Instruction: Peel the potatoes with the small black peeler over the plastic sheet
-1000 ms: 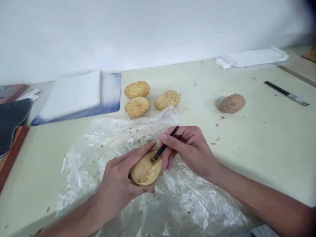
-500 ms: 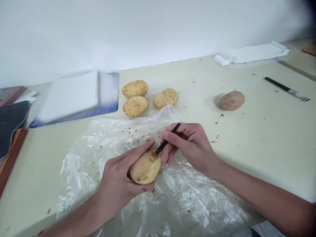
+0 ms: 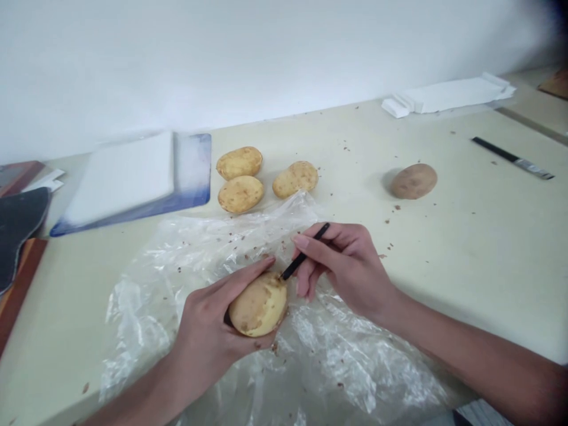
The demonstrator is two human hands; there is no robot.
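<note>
In the head view, my left hand (image 3: 206, 322) wraps around a potato (image 3: 255, 305) above a crumpled clear plastic sheet (image 3: 346, 355). Part of the potato's skin is off, baring pale flesh on its right side. My right hand (image 3: 350, 266) pinches a slim black stick-like tool (image 3: 306, 251), whose lower tip touches the potato's upper right edge. I cannot tell the tool's exact kind. Beyond the sheet lie three yellowish potatoes: one at the back (image 3: 239, 163), one before it (image 3: 241, 194) and one to the right (image 3: 295, 179).
A browner potato (image 3: 414, 181) sits to the right, with a black-handled tool (image 3: 512, 158) beyond it. White folded paper (image 3: 452, 96) lies along the wall. At left are a white slab (image 3: 124, 177) on a blue-edged board (image 3: 202, 192) and a dark flat object (image 3: 22, 231). Skin bits dot the table.
My right hand and the black tool have shifted slightly right, the tool's tip staying at the potato's edge. The whole view has moved a little.
</note>
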